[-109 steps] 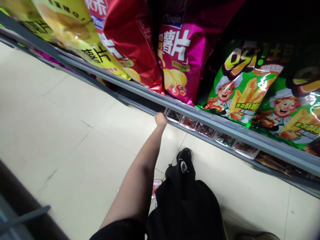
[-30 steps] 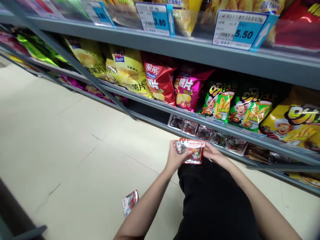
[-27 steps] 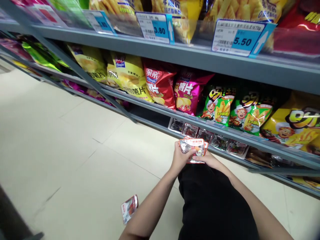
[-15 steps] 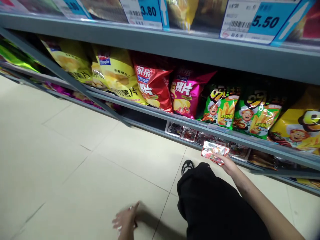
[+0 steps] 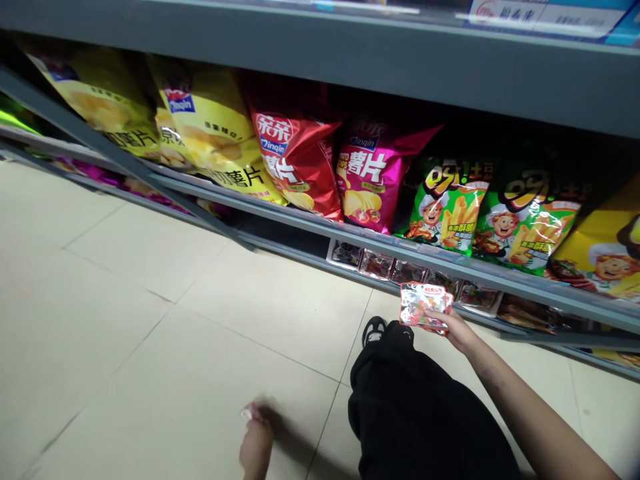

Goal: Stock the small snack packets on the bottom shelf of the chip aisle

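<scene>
My right hand [image 5: 456, 329] holds a small stack of red-edged snack packets [image 5: 423, 306] in front of the bottom shelf, above my black-trousered knee [image 5: 400, 393]. My left hand [image 5: 256, 445] is down at the floor by the lower edge of the picture, blurred, with its fingers on a small red and white packet [image 5: 250, 413] lying on the tiles. Its grip cannot be made out through the blur.
Grey shelves [image 5: 350, 233] hold yellow, red, magenta and green crisp bags [image 5: 295, 167]. A row of small dark packets [image 5: 395, 270] lines the bottom shelf. A slanted grey bar [image 5: 125, 160] crosses on the left. The floor is pale tile [image 5: 125, 300]. My black shoe [image 5: 374, 328] shows.
My left hand let go of the stack and dropped to the floor packet. The right hand kept the stack and turned it more upright. The view tilted down.
</scene>
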`<state>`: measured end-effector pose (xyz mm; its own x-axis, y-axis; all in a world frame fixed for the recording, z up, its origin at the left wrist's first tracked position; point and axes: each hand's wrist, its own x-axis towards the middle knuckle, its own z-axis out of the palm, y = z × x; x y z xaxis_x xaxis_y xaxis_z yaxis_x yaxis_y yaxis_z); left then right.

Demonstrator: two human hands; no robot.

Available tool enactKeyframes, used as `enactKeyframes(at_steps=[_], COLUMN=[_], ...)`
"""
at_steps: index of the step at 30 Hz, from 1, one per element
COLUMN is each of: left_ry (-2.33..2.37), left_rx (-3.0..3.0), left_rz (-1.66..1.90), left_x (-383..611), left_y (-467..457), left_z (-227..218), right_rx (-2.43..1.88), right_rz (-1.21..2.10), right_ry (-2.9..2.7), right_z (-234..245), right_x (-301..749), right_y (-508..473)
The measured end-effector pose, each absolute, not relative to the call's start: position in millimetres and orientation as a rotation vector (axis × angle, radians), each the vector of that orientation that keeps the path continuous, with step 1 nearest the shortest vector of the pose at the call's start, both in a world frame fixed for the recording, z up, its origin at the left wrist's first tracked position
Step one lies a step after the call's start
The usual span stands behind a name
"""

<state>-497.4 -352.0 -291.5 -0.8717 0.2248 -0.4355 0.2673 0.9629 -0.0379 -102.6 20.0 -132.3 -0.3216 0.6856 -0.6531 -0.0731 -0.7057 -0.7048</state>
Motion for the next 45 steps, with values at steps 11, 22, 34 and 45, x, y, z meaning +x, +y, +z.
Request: enactKeyframes(at_steps=[11, 22, 34, 45], left_ry=[1.54, 1.294, 2.004, 2.102], left_rx=[2.13, 1.791, 2.044, 1.832], left_rz=[0.78, 1.025, 0.243, 0.359], left_x=[-364.2, -351.1, -381.1, -351.7], left_y=[-59.4, -16.9, 96.4, 68.7], left_z=[-117.7, -127.5, -208.0, -237.0], right_rx=[-1.186, -1.253, -1.399, -1.451], right_rz=[2.215, 2.045, 1.897, 1.895], right_ry=[-0.608, -0.631, -0.606, -0.649], right_z=[-138.6, -156.7, -161.5, -169.7], right_x=[-159.4, -153.1, -131.7, -132.3], right_y=[21.4, 21.6, 32.1, 31.8])
